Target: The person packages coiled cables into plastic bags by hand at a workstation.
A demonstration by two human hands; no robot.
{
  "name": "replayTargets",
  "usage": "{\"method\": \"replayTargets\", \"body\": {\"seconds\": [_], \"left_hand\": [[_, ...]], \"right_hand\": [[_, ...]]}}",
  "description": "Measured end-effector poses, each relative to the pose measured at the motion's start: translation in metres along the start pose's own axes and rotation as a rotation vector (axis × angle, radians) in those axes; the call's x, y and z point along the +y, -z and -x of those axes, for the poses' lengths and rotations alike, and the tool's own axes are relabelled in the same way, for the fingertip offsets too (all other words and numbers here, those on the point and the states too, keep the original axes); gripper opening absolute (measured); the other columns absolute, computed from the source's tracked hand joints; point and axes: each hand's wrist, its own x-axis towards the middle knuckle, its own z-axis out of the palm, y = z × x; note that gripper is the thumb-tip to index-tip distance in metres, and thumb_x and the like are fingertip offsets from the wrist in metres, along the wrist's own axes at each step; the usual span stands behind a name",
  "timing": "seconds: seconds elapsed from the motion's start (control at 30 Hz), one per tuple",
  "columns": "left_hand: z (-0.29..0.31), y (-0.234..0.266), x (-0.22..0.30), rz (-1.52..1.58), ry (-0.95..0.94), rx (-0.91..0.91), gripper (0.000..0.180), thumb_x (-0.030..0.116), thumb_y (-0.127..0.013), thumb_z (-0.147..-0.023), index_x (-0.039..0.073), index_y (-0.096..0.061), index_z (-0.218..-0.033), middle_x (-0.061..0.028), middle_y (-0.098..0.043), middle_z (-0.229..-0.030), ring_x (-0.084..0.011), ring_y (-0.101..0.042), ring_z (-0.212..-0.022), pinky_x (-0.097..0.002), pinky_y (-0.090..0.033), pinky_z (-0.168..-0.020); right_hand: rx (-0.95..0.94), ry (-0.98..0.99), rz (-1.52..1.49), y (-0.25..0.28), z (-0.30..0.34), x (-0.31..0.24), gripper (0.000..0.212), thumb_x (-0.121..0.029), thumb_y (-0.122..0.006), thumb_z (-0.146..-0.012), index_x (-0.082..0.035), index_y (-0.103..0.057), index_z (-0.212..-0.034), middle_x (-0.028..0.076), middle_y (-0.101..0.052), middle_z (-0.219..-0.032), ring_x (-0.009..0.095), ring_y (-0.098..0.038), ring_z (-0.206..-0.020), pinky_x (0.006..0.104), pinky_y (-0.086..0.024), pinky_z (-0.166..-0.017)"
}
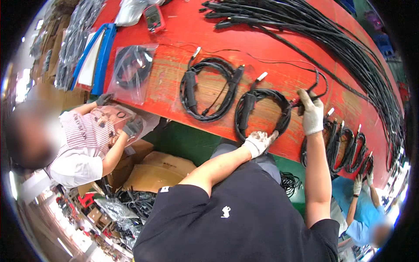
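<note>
In front of me on the red table lies a black cable coil [286, 114] with a dark handle-like block [248, 105] and a white-tagged end. My left hand [257, 143], in a soiled white glove, is closed on its lower edge. My gloved right hand [311, 112] is just right of the coil, fingers pinched on a black looped test lead [324, 84]. A small red part shows at those fingertips, beside the coil; whether they touch I cannot tell. To the left rests a second black cable coil [188, 94] with a similar block.
A red-framed multimeter [153, 19] lies far left, thin wires crossing toward my right hand. A thick bundle of black cables [305, 26] spans the back right. A bagged coil [132, 67] and blue tray [94, 59] lie left. Co-workers stand at both sides; several coils [345, 146] lie right.
</note>
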Motion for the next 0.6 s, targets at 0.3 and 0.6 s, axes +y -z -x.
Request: {"method": "replayTargets", "body": {"seconds": [0.3,0.6], "left_hand": [[0.034,0.034,-0.067,-0.055,0.078,0.02,0.06,0.019,-0.051,-0.096,0.019,-0.038,-0.155,-0.0153,-0.07,-0.096,-0.0312,-0.071,-0.087,-0.045,-0.056,-0.074],[0.051,0.129,-0.136,-0.124,0.318,-0.109,0.07,0.021,-0.072,-0.084,0.018,-0.046,-0.149,-0.0244,-0.069,-0.113,-0.0414,-0.07,-0.091,-0.0544,-0.055,-0.082]], "right_hand": [[0.01,0.102,0.005,-0.002,-0.027,-0.013,0.027,-0.029,-0.067,-0.099,-0.003,-0.071,-0.102,-0.003,-0.057,-0.065,0.006,-0.046,-0.049,0.0233,-0.035,-0.047],[-0.094,0.169,0.345,0.018,-0.041,-0.075,0.045,-0.044,-0.068,-0.093,-0.001,-0.072,-0.107,0.002,-0.069,-0.082,0.01,-0.059,-0.07,0.028,-0.049,-0.063]]}}
